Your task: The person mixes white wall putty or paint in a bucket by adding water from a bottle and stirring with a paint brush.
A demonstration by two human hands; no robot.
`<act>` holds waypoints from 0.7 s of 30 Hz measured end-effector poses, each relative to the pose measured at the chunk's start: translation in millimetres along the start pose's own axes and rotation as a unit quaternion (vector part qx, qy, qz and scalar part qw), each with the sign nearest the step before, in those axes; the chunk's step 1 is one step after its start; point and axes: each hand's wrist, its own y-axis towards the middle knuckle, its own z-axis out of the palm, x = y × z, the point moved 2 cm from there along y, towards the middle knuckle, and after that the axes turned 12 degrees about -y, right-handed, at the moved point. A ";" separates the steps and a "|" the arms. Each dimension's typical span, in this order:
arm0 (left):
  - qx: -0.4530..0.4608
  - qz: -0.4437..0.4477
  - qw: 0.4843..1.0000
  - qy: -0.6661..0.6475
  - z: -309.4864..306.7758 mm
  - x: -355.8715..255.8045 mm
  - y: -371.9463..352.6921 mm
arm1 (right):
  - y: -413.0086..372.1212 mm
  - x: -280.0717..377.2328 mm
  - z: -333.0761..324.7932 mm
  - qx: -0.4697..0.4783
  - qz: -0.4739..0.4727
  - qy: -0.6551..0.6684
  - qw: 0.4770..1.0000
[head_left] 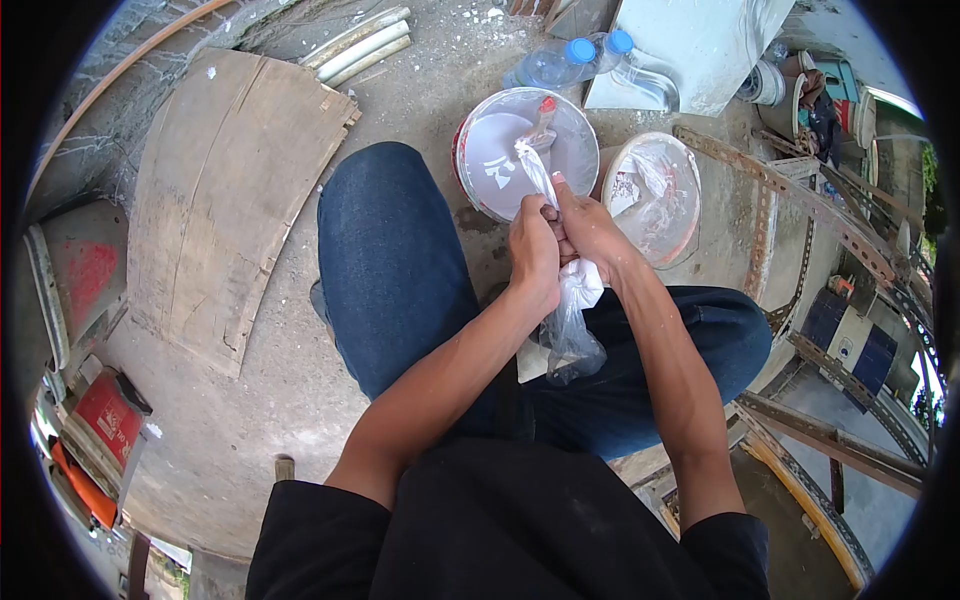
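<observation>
Left hand [535, 250] and right hand [592, 232], both grips closed on crumpled clear plastic bag [570, 335], beside round white paint bucket [575, 130]

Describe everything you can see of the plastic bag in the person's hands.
The plastic bag is thin, clear film smeared with white. The left hand and right hand both clench its middle. Above them a twisted, white-coated end stretches up over the bucket of white liquid. Below them it bulges white, then hangs limp and crumpled.
</observation>
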 end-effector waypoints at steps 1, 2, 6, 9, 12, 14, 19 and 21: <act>0.007 -0.001 1.000 0.001 -0.1 -0.9 0.0 | 0.7 -0.6 0.4 0.011 0.000 0.007 1.000; 0.017 0.010 1.000 0.018 0.8 -1.7 0.0 | 0.3 -0.6 2.1 -0.005 0.001 0.024 1.000; 0.036 0.029 0.997 0.057 3.5 -0.1 2.3 | -5.8 4.7 6.8 -0.045 0.039 0.091 0.994; 0.027 0.009 0.997 0.068 4.4 -4.0 -0.4 | -0.5 0.7 -4.4 0.016 0.061 0.156 0.986; 0.035 0.007 0.998 0.049 3.6 -4.7 1.4 | -1.4 0.9 -4.6 0.001 0.061 0.125 0.990; 0.038 0.005 0.999 0.039 1.3 -4.3 4.0 | -7.3 5.3 -1.6 -0.020 0.056 0.089 0.994; 0.016 -0.005 0.999 0.028 -3.4 -6.9 8.2 | -18.5 13.0 8.4 -0.028 0.042 0.005 0.999; 0.012 -0.007 1.000 0.018 -3.9 -8.1 12.5 | -22.0 12.8 10.9 -0.010 0.018 -0.008 1.000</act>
